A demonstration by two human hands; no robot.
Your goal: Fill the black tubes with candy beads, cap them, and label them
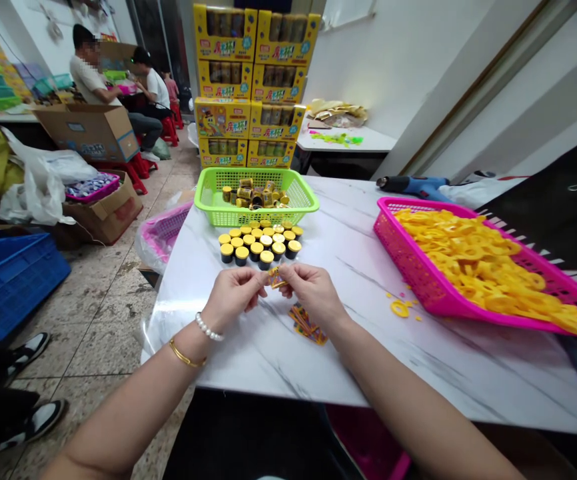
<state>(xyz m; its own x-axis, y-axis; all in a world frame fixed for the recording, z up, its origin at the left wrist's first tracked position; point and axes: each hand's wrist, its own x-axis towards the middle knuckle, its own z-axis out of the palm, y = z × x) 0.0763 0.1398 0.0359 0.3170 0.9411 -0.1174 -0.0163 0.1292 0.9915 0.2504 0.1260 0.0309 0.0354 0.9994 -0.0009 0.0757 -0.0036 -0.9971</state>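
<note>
Over the near part of the white marbled table (368, 373), both hands meet at a small yellow printed label (275, 279). My right hand (311, 288) pinches it between thumb and fingers. My left hand (234, 293), with a pearl bracelet and a gold bangle at its wrist, is closed in a pinch at the label's left edge. Below the right hand lies a loose pile of similar colourful labels (307, 325), partly hidden by it. Just beyond the hands, several small dark cups with yellow lids (256, 248) stand upright in close rows.
Behind the cups, a green basket (203, 200) holds wrapped cups. A pink basket (408, 283) heaped with yellow plastic rings (473, 260) stands right, near a blue heat gun (413, 185). Yellow boxes (226, 120) are stacked behind. People (93, 73) sit at the back left.
</note>
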